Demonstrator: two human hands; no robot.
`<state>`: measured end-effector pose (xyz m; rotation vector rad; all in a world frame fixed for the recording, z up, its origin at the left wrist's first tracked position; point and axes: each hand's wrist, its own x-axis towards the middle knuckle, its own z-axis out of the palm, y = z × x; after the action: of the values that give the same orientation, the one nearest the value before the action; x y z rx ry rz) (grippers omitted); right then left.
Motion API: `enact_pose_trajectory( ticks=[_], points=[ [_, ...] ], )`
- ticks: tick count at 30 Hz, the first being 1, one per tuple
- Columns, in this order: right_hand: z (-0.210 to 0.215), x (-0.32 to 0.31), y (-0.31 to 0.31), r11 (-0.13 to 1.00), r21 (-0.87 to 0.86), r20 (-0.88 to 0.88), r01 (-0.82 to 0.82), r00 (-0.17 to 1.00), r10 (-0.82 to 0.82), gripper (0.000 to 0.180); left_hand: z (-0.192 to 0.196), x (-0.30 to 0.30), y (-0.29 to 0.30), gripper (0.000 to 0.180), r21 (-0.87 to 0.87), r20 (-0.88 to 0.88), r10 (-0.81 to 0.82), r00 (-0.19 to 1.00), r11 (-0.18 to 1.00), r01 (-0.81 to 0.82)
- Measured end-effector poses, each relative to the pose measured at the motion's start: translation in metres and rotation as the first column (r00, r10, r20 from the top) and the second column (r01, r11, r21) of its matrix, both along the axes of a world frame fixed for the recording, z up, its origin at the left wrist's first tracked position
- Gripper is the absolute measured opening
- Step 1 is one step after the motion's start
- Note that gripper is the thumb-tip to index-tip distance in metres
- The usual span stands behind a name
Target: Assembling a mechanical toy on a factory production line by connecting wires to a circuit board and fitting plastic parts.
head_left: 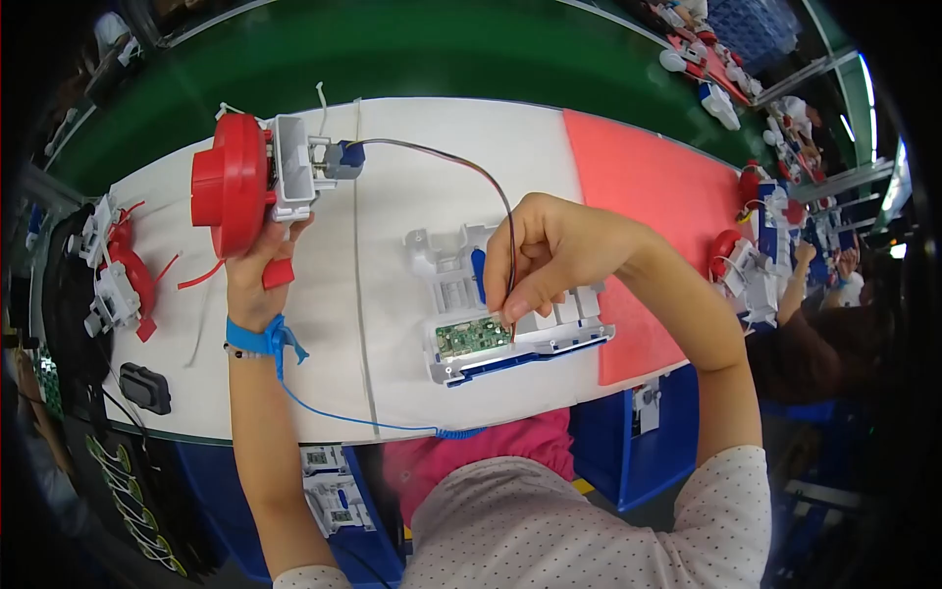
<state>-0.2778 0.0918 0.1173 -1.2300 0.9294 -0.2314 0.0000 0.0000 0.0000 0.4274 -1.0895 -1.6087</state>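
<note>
The left hand [270, 240], raised above the left part of the white worktop [314, 388], grips from below a round red plastic unit with a pale grey-white box-shaped frame [292, 167] fixed to its right side. The fingers are partly hidden behind the unit. A small grey and dark blue block [343, 160] sits at the frame's right end, and a thin dark multi-strand cable [471, 167] arcs from it across to the right hand [535, 280].

The right hand's thumb and forefinger are pinched together on the cable's lower end, just at the right end of a green rectangular circuit board [466, 339]; whether the end is seated there cannot be told. The board lies in the near left part of a pale grey-white plastic housing [422, 257] with a blue near edge, which rests on the worktop. A slim blue piece [479, 273] shows beside the right hand.

A blue band [253, 338] circles the left wrist, with a blue cord [339, 417] trailing from it. A flat red mat [653, 265] covers the worktop's right part.
</note>
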Motion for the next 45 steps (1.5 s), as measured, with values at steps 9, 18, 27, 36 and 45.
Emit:
enact_pose_trajectory(
  ticks=[9, 18, 27, 36, 45],
  points=[
    [-0.01, -0.019, 0.006, 0.954, -0.111, -0.042, 0.278, 0.958, -0.284, 0.012, -0.03, 0.033, -0.012, 0.045, 0.138, -0.134, 0.108, 0.985, 0.986, -0.089],
    [0.007, -0.023, 0.022, 0.608, -0.793, -0.437, -0.026, 0.72, -0.539, 0.02, -0.016, 0.02, -0.008, 0.044, 0.029, -0.124, 0.039, 0.991, 0.999, -0.036],
    [0.004, -0.023, 0.025, 0.325, -0.935, -0.333, -0.142, 0.666, -0.667, 0.024, -0.022, 0.026, -0.014, 0.047, 0.07, -0.121, 0.056, 0.991, 0.996, -0.047],
    [-0.002, -0.033, 0.025, 0.026, -0.961, -0.229, -0.276, 0.737, -0.636, 0.013, -0.022, 0.025, -0.013, 0.046, 0.081, -0.168, 0.072, 0.983, 0.995, -0.059],
    [-0.007, -0.038, 0.025, 0.047, -0.923, -0.31, -0.383, 0.662, -0.682, 0.008, -0.019, 0.022, -0.011, 0.049, 0.064, -0.121, 0.071, 0.99, 0.996, -0.064]
  ],
)
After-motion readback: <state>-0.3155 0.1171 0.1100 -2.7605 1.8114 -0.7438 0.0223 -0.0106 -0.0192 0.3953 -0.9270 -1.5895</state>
